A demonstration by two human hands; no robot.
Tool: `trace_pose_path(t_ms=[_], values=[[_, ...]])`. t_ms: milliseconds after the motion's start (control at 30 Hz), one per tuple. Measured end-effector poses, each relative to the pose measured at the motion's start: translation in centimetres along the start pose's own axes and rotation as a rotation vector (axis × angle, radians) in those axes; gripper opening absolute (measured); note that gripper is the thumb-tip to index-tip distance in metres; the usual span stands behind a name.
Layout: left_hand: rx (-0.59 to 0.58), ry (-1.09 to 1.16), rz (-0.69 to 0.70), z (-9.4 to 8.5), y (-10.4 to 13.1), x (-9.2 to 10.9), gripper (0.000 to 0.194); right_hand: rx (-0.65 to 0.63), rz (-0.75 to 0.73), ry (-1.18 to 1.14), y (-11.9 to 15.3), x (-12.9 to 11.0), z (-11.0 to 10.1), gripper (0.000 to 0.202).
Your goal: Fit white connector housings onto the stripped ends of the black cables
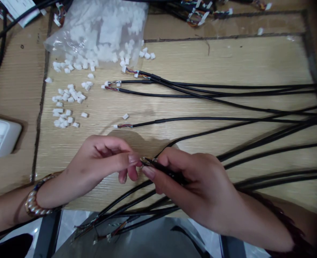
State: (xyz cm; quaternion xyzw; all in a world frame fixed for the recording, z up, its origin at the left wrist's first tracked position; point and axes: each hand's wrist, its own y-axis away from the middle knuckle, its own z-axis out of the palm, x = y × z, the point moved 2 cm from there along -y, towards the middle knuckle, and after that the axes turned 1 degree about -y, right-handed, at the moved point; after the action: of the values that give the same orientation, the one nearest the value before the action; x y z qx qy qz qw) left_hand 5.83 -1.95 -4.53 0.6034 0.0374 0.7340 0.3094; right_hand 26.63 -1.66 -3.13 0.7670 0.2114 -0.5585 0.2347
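"While a slim black tool (171, 174) is gripped by the right hand (201, 190) just below centre, what is held by the left hand (94, 165)?"

"That cannot be told; its thumb and forefinger are nearly closed beside the tool's tip. Small white plastic connectors (72, 94) are scattered upper left."

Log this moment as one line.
right hand: black tool in grip | left hand: at tool's tip, hold unclear | black cables: across table | white pieces: loose on table, more in bag
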Motion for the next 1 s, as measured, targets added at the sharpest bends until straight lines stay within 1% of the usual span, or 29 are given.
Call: trace_pose_path(t_ms=[67, 133, 233, 367, 433, 500, 600, 733, 867, 1000], values=[[-0.002, 0.003, 0.008, 0.0, 0.0, 0.1, 0.018, 0.039, -0.047, 0.013, 0.0, 0.0, 0.0, 0.024], [0.005, 0.0, 0.014, 0.0, 0.0, 0.1, 0.017, 0.12, -0.116, 0.068, 0.0, 0.0, -0.2, 0.013], [0.01, 0.004, 0.029, 0.0, -0.2, 0.1, 0.018, 0.198, -0.218, 0.177, -0.2, 0.2, -0.3, 0.016], [0.012, 0.022, 0.04, 0.2, -0.4, 0.2, 0.017, 0.194, -0.315, 0.208, -0.6, 0.7, -0.4, 0.007], [0.02, 0.008, 0.051, 0.3, -0.5, 0.2, 0.017, 0.167, -0.358, 0.196, -0.8, 0.9, -0.5, 0.008], [0.03, -0.029, 0.081, 0.4, -0.5, 0.3, 0.017, 0.133, -0.363, 0.193, -1.1, 1.1, -0.6, 0.008], [0.062, -0.113, 0.149, 0.5, -0.3, 0.5, 0.016, 0.075, -0.302, 0.195, -1.6, 1.2, -0.9, 0.003], [0.126, -0.228, 0.209, 0.5, -0.2, 0.7, 0.016, 0.0, -0.186, 0.136, -1.9, 0.9, -1.2, 0.011], [0.094, -0.242, 0.205, 0.5, -0.1, 0.6, 0.017, -0.05, 0.009, -0.063, -1.8, 0.8, -1.3, 0.014], [0.072, -0.257, 0.237, 0.5, 0.2, 0.6, 0.009, -0.106, 0.142, -0.283, -1.8, 0.3, -1.0, 0.015]])
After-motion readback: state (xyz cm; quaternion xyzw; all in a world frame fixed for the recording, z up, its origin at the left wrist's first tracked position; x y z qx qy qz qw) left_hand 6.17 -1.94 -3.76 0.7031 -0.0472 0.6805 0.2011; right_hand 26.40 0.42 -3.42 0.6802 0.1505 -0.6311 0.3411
